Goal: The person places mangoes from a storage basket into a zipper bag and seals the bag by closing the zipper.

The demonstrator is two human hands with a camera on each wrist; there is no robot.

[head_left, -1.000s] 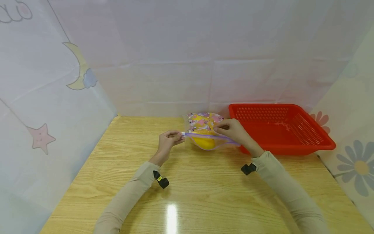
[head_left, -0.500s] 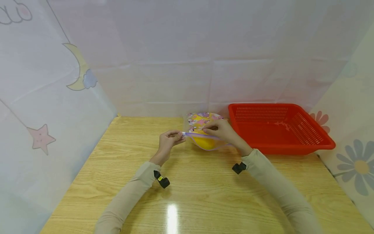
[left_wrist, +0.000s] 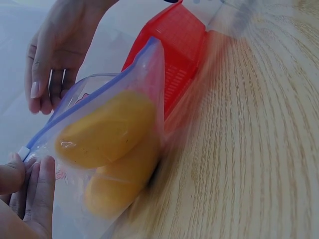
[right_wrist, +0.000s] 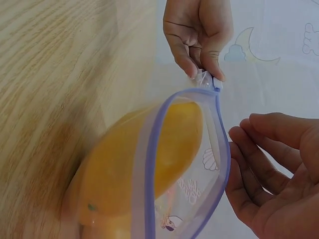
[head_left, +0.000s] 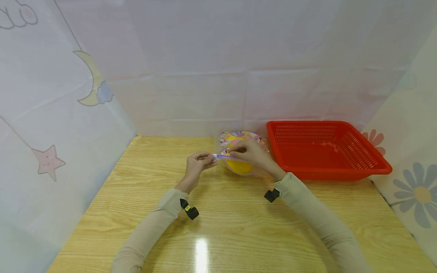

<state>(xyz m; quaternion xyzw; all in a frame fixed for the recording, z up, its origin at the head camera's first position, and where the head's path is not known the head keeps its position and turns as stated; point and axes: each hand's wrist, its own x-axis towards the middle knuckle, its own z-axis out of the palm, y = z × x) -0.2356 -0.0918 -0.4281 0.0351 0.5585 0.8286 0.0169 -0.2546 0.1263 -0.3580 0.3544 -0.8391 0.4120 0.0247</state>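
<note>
A clear zip bag with a purple zip edge and printed figures holds two yellow mangoes. My left hand pinches the bag's corner between thumb and fingers, right by the white slider. In the right wrist view the mouth gapes into a loop, with a mango showing through it. My right hand is at the far side of the mouth, its fingertips against the purple edge and its fingers loosely bent. From the head view, this hand hides part of the bag's right side.
A red plastic basket with slotted walls stands to the right of the bag on the wooden table. Behind the table hangs a pale printed sheet. Black wrist cameras sit on both sleeves.
My right hand has moved left along the bag's mouth, closer to the slider corner. The left hand keeps its pinch in the same place.
</note>
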